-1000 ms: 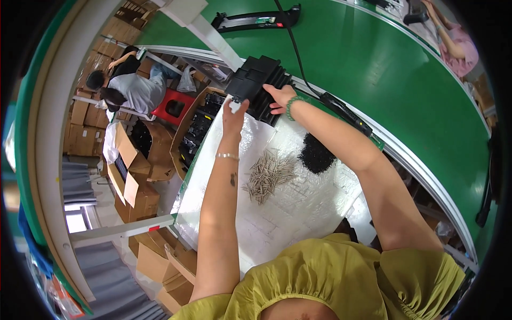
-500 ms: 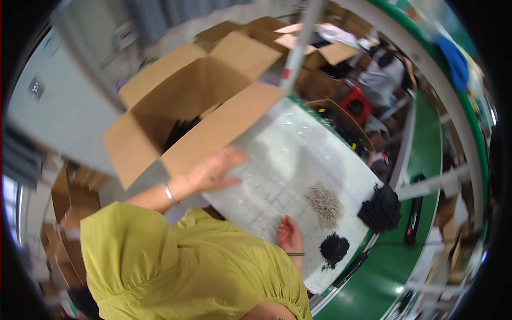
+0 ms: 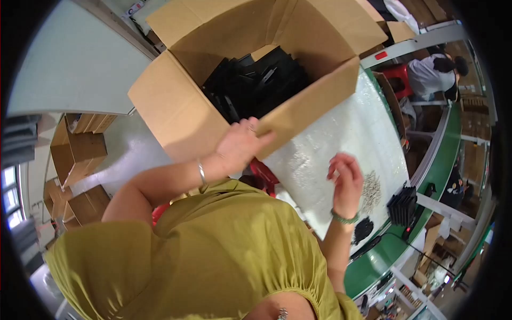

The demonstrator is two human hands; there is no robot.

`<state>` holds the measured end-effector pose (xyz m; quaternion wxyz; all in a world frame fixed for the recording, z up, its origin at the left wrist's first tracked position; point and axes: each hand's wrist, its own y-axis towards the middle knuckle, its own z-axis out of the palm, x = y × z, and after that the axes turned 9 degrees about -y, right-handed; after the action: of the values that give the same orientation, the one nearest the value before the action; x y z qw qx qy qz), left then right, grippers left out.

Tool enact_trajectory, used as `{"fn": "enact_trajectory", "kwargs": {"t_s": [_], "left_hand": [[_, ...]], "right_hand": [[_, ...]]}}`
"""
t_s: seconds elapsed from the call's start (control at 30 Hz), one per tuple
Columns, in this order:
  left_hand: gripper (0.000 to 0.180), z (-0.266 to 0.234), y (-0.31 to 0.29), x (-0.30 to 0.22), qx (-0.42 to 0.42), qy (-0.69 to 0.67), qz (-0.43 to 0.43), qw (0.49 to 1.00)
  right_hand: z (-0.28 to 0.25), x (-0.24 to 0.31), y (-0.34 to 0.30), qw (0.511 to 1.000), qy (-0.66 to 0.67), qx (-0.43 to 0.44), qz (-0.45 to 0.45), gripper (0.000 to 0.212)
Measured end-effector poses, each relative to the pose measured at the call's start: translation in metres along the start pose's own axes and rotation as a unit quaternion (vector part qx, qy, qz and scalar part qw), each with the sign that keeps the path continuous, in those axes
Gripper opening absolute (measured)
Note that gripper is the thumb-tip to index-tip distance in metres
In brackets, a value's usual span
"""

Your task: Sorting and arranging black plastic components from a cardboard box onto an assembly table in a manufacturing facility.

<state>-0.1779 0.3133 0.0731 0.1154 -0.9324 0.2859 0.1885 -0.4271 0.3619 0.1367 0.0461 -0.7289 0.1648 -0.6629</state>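
Note:
A large open cardboard box (image 3: 314, 114) stands before me, with a heap of flat black plastic parts (image 3: 261, 80) inside. My left hand (image 3: 240, 143) is at the box's near corner, its fingers bent over the rim and the thumb against the outer side. Over the white-covered table (image 3: 314, 138) my right hand (image 3: 348, 181) is raised, fingers loosely curled and apart, with nothing visible in them. Beyond it lies a pile of thin pale sticks-like pieces (image 3: 372, 192). Small black pieces (image 3: 364, 230) form another pile near the right wrist, and a stack of black parts (image 3: 401, 205) sits at the table's edge.
A green conveyor belt (image 3: 368, 274) runs along the table's right side, behind a white post (image 3: 445, 209). Far right, a person (image 3: 434, 77) sits near a red stool (image 3: 399, 79). More cardboard boxes (image 3: 80, 152) stand on the floor at left.
My view has swung toward the box, showing more black parts inside. My left hand has moved onto the box's rim; my right hand has risen from the table.

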Motion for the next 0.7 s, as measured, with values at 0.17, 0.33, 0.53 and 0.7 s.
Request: {"fn": "enact_trajectory", "kwargs": {"t_s": [0.17,0.33,0.53,0.7], "left_hand": [[0.052,-0.008,0.005,0.012,0.056,-0.071,0.092,0.992],[0.057,-0.02,0.018,0.036,0.141,-0.231,0.162,0.949],[0.055,0.111,0.0,-0.001,-0.073,-0.077,0.207,0.973],[0.055,0.054,0.007,0.009,-0.086,-0.067,0.178,0.978]], "right_hand": [[0.122,0.047,0.127,0.985,-0.096,0.143,-0.007,0.019],[0.243,-0.067,0.316,0.838,-0.444,0.315,-0.037,0.035],[0.306,-0.202,0.391,0.75,-0.6,0.278,0.019,0.05],[0.317,-0.182,0.367,0.758,-0.604,0.246,0.003,0.046]]}}
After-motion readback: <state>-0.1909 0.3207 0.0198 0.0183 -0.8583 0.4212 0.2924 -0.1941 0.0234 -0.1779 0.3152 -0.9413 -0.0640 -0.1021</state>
